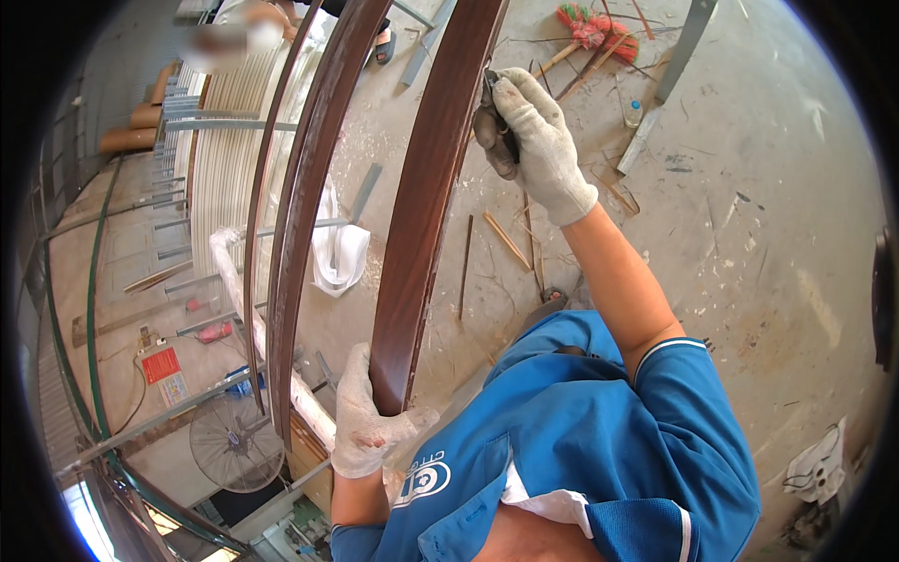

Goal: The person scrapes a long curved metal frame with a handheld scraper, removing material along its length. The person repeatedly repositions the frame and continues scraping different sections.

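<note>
A long dark brown wood-grain board (pixel 430 197) slants up in front of me, from my waist to the top edge of the picture. My left hand (pixel 370 417), in a whitish work glove with reddish stains, grips its near end, thumb along one side and fingers around the other. Farther up, my right hand (pixel 538 136) is closed at the board's right edge, in a glove with blackened fingers. A small dark tool with a metal tip (pixel 490 82) shows between those fingers; its exact kind is mostly hidden.
Two more brown strips (pixel 315 169) stand to the left, beside a rack of long whitish profiles (pixel 234 178). A round fan (pixel 236 442) is at lower left. On the floor lie a red-green broom (pixel 595 30), metal bars (pixel 667 89), offcuts and white wrapping (pixel 339 253). Another person is at upper left.
</note>
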